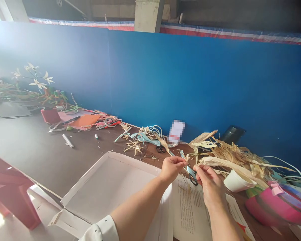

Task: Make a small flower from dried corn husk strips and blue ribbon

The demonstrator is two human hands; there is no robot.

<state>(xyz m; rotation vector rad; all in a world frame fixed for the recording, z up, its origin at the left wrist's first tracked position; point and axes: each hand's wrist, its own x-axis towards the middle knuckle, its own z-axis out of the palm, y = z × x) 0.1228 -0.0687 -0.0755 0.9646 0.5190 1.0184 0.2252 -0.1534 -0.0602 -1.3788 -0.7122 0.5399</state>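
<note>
My left hand pinches a small pale strip of dried corn husk between thumb and fingertips. Close beside it, my right hand is closed in a pinch, its fingertips together; what lies between them is too small to make out. Just below and between the hands are scissors with a dark handle loop, partly hidden by my right fingers. A heap of dried corn husks lies behind my right hand. Under the hands rests a printed sheet, with a shallow white box lid on its left.
A white paper cup lies tipped beside a pink container at right. Black-handled scissors and husk flowers lie further back. A blue partition borders the table. A pink stool stands at left.
</note>
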